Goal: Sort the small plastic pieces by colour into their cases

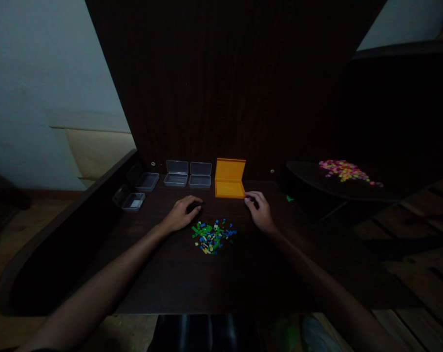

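A heap of small green, blue and yellow bricks (213,234) lies on the dark table (177,274) between my hands. My left hand (182,213) rests just left of the heap, fingers curled downward onto the tabletop; what is under them is hidden. My right hand (258,210) rests to the right of the heap, fingers bent, its fingertips touching the front corner of an open orange box (229,179).
Two open clear boxes (188,174) stand left of the orange one, two more (138,191) along the table's left rim. A heap of pink and yellow pieces (344,170) lies on a dark round surface at right. A tall dark panel rises behind the table.
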